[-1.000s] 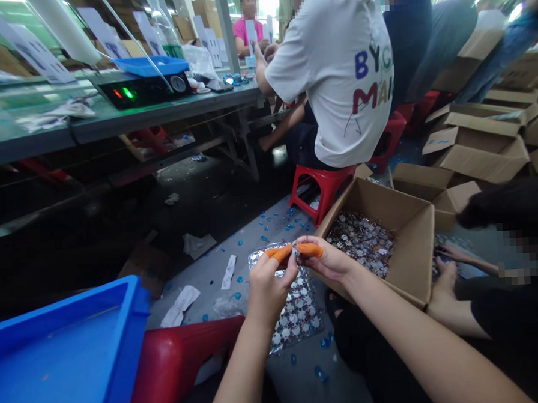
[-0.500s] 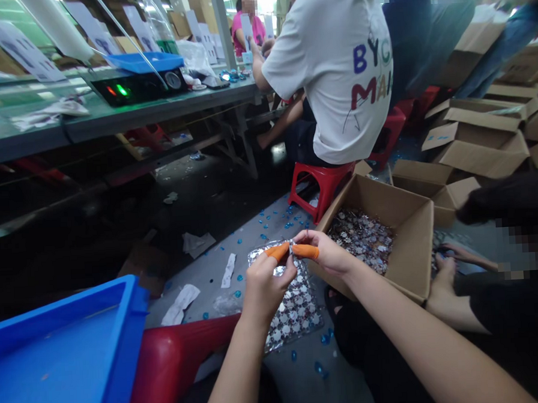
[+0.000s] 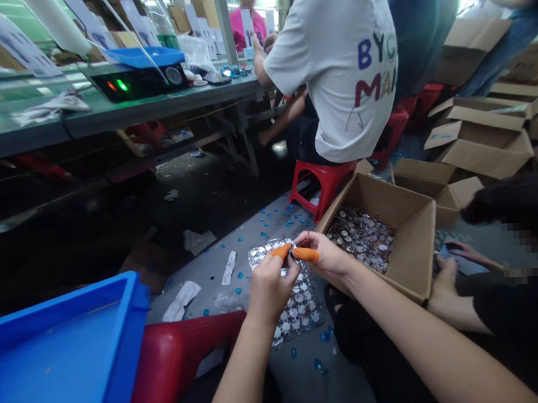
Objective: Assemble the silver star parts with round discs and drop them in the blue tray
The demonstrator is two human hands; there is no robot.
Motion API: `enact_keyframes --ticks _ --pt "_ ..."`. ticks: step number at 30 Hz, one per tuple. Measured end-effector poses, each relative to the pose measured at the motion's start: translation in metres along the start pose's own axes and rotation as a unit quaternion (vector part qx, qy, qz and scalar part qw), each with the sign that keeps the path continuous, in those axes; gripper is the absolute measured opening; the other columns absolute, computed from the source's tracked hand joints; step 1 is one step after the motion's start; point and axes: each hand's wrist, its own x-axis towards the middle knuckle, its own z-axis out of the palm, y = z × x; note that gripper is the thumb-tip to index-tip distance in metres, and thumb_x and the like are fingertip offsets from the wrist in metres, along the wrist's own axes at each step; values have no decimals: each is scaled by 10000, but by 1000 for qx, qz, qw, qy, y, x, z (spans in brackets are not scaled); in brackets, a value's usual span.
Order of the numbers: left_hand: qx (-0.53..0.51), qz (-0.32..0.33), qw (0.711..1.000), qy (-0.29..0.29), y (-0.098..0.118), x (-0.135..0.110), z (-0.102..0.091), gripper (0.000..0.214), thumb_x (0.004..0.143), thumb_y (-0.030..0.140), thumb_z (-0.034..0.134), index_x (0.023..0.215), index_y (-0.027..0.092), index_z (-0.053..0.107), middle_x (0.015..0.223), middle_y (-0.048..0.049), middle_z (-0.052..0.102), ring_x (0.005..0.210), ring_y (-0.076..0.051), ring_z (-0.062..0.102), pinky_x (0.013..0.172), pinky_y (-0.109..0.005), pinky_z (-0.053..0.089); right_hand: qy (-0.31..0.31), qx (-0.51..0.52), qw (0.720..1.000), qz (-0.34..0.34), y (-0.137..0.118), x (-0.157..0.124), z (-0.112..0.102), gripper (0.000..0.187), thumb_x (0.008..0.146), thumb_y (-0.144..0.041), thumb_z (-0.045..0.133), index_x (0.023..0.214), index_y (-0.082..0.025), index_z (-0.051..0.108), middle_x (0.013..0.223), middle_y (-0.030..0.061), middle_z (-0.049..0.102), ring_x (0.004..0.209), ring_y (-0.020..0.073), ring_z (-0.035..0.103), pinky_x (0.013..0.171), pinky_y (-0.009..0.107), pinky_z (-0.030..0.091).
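Note:
My left hand (image 3: pixel 272 281) and my right hand (image 3: pixel 326 256) meet in front of me, fingers pinched together, with orange finger covers on both. Between the fingertips is a small dark, shiny piece (image 3: pixel 291 251), mostly hidden, so its kind cannot be made out. Just below the hands a clear plastic-edged tray (image 3: pixel 315 320) lies on the floor, filled with rows of silvery, flower-shaped pieces. Close to my right forearm stands an open cardboard box (image 3: pixel 409 242) holding a heap of similar loose shiny pieces (image 3: pixel 365 235).
To the left are a blue bin (image 3: pixel 56 357) and a red stool (image 3: pixel 169 357). A workbench (image 3: pixel 156 108) runs along the back left. A person in a white shirt (image 3: pixel 334 72) sits ahead; another person's hand (image 3: pixel 470 254) is at right. Blue bits (image 3: pixel 320 367) litter the floor.
My left hand has shifted slightly right and turned a little around the small piece. My right hand keeps its pinch almost in place.

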Motion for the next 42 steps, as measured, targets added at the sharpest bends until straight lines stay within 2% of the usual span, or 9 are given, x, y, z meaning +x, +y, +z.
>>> enact_keyframes --ticks 9,15,24,28,31,33,35,39,42 --pt "-125 -44 990 -48 3 6 -11 270 888 166 645 1148 195 712 1032 -64 740 897 -184 704 815 -300 583 -18 -32 999 -6 -15 -7 -6 402 559 -271 958 846 -171 694 832 11 712 772 140 643 772 290 491" --pt "-133 -23 991 -18 5 11 -18 271 888 156 669 1154 197 708 1062 -65 738 937 -182 695 839 -296 580 -58 -58 996 -48 -27 -15 -3 379 648 -264 921 955 -184 712 914 38 701 834 159 624 772 300 500" --pt "-146 -23 989 2 9 12 -20 305 873 169 694 1176 209 703 1053 -65 735 919 -183 700 837 -317 589 -71 -70 994 -48 -25 -16 -5 417 670 -284 912 1032 -205 719 955 47 699 858 174 622 790 312 497" --pt "-198 -94 976 -13 7 13 -22 271 875 211 701 1145 208 724 1014 -55 749 865 -176 717 804 -305 604 -90 -58 993 -49 -26 -16 -5 411 678 -286 907 1036 -208 720 962 49 707 884 181 636 820 317 497" --pt "-272 -182 944 -32 5 12 -23 257 888 255 694 1137 206 732 1027 -57 755 880 -184 734 801 -295 620 -105 -51 992 -42 -26 -16 -6 418 681 -274 906 1050 -203 721 966 47 705 893 177 638 831 310 492" --pt "-296 -209 931 -32 5 11 -23 267 885 268 701 1143 203 729 1039 -59 755 893 -188 737 797 -290 624 -106 -47 993 -39 -25 -16 -7 416 684 -270 904 1052 -202 722 968 45 703 893 171 637 835 302 488" --pt "-284 -198 938 -23 5 11 -22 280 877 260 710 1150 198 724 1028 -59 755 871 -182 736 783 -285 623 -103 -45 993 -36 -23 -15 -7 414 683 -270 906 1047 -202 721 966 43 704 888 168 636 834 301 487" --pt "-200 -102 974 8 8 12 -20 302 858 209 726 1159 191 711 1007 -57 748 849 -165 715 778 -286 603 -95 -47 994 -37 -22 -15 -4 415 683 -258 907 1050 -207 720 949 40 705 858 159 628 800 298 492" --pt "-154 -54 986 26 9 11 -19 329 853 182 729 1180 199 696 1024 -56 741 885 -169 701 802 -301 585 -87 -53 993 -57 -22 -15 -2 406 681 -242 907 1041 -209 723 925 31 698 843 152 620 778 286 500"
